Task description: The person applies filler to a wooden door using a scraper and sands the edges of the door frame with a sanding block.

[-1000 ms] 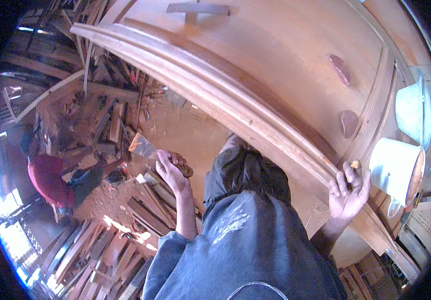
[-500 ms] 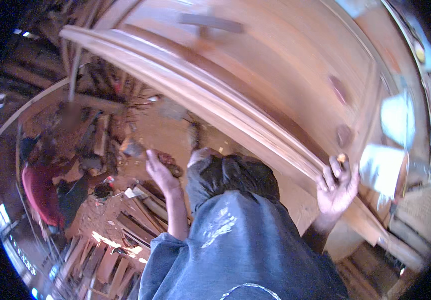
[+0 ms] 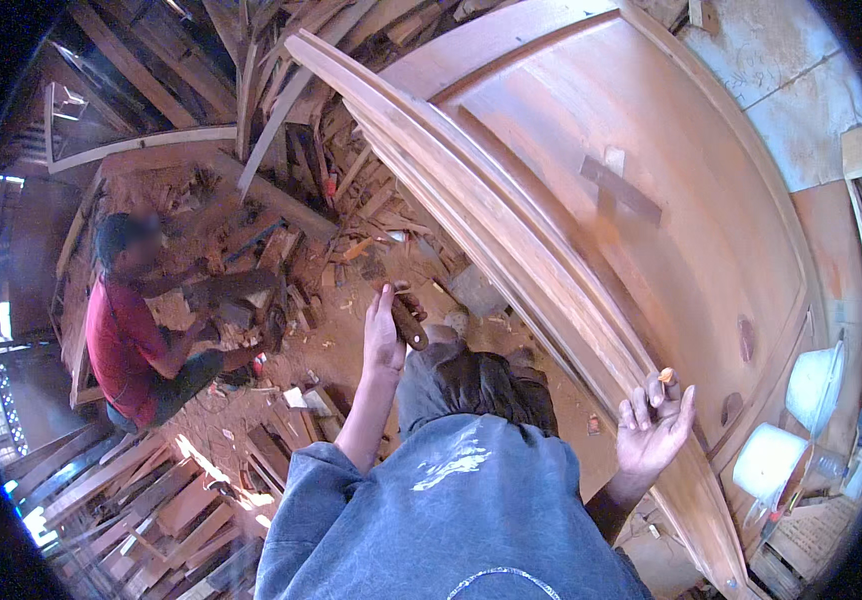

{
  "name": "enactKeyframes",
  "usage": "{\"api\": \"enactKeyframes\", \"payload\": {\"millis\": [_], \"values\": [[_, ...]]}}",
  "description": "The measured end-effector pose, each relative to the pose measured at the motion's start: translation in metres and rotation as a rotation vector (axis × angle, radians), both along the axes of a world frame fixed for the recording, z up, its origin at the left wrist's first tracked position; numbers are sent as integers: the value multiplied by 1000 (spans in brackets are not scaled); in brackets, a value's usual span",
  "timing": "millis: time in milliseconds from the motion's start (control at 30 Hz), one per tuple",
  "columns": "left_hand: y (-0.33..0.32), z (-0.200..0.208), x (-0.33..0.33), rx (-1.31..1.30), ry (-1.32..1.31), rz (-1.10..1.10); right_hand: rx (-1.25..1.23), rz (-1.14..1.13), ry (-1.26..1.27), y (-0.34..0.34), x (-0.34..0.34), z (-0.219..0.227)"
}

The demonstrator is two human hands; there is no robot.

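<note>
The left hand [image 3: 384,335] has its fingers closed around a scraper [image 3: 410,326] above the floor, while the right hand [image 3: 654,435], thumb apart, bears an orange lump [image 3: 666,375] near the wooden panel [image 3: 701,260], seemingly a carrying step, whose next move calls for steadiness.

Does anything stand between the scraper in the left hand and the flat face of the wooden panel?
Yes: in this view, a long moulded edge runs between the left hand, which holds the scraper, and the flat face of the wooden panel. Nothing else visible blocks that line.
</note>
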State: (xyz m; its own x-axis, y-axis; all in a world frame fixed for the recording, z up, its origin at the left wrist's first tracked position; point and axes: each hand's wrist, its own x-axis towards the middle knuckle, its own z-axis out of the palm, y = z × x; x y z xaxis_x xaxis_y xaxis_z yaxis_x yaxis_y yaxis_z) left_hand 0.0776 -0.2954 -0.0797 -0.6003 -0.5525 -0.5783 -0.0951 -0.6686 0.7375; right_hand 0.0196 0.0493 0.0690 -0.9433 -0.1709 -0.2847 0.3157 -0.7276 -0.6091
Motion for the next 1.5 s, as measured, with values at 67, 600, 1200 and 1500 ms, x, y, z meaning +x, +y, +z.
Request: {"api": "enactKeyframes", "payload": {"millis": [67,600,1200,1500], "values": [[-10,8,-5,0,-53,0,6,25,-5,-9,-4,1],[41,-3,14,58,-94,308,36,286,-38,-35,-89,-7],[-101,6,-106,-36,-150,330,44,-7,-8,-90,-116,-3],[-234,9,-192,-146,68,417,231,-17,30,-210,-150,-2]]}}
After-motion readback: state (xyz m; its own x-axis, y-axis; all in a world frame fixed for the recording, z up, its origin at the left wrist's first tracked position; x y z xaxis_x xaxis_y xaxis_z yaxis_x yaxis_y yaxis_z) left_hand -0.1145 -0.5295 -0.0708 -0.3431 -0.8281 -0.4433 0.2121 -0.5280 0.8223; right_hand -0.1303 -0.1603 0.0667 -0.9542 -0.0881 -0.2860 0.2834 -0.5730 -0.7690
